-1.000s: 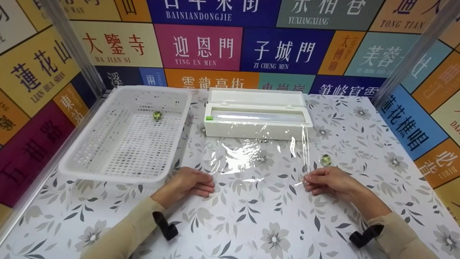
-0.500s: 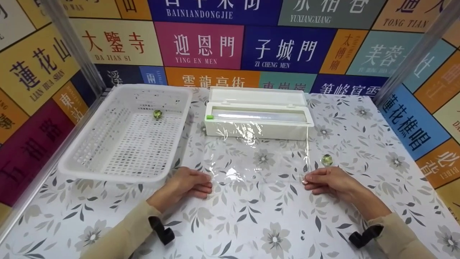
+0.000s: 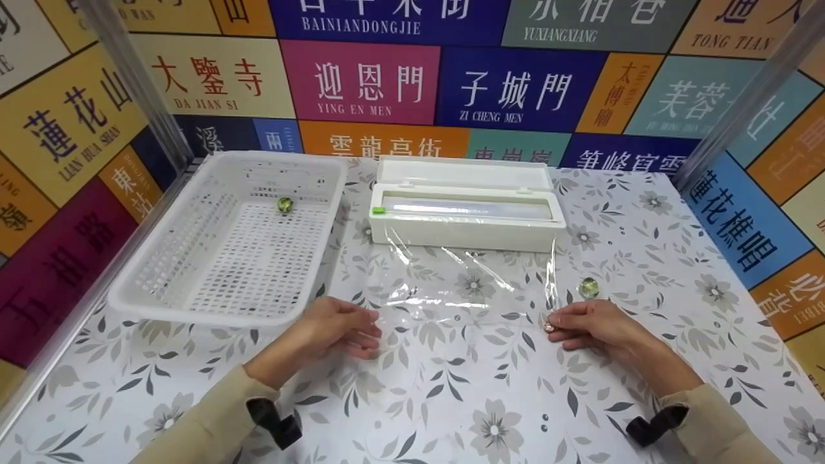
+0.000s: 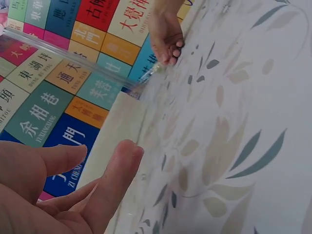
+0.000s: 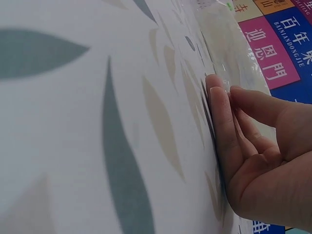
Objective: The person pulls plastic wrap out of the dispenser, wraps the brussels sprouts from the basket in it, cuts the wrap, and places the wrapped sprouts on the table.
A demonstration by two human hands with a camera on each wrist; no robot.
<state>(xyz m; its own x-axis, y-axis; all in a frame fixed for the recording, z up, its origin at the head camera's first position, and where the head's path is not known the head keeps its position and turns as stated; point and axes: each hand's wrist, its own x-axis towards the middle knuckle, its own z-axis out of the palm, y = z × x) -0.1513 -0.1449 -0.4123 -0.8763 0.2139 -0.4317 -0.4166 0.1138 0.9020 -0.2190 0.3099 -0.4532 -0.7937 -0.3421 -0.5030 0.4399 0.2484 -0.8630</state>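
Note:
Clear cling film [image 3: 445,277] stretches toward me from a white dispenser box [image 3: 464,233] with its lid raised. My right hand [image 3: 593,325] pinches the film's near right corner between thumb and fingers; the right wrist view shows this pinch [image 5: 253,141] low over the tablecloth. Beside the film's near left corner is my left hand [image 3: 335,325]. Its thumb and forefinger stand apart with nothing between them in the left wrist view, where the hand [image 4: 73,190] looks relaxed. Just beyond my right hand lies a shiny green-gold ball [image 3: 588,287].
A white perforated basket [image 3: 122,299] stands on the left with a similar ball [image 3: 285,205] inside. The green slider [image 3: 378,211] sits at the box's left end. Sign-patterned walls [image 3: 361,84] rise behind the flowered tablecloth [image 3: 412,412].
My left hand has let go of the film's left corner, its thumb and forefinger parting, and its forearm has shifted slightly left. The film has gone slacker. My right hand keeps its pinch.

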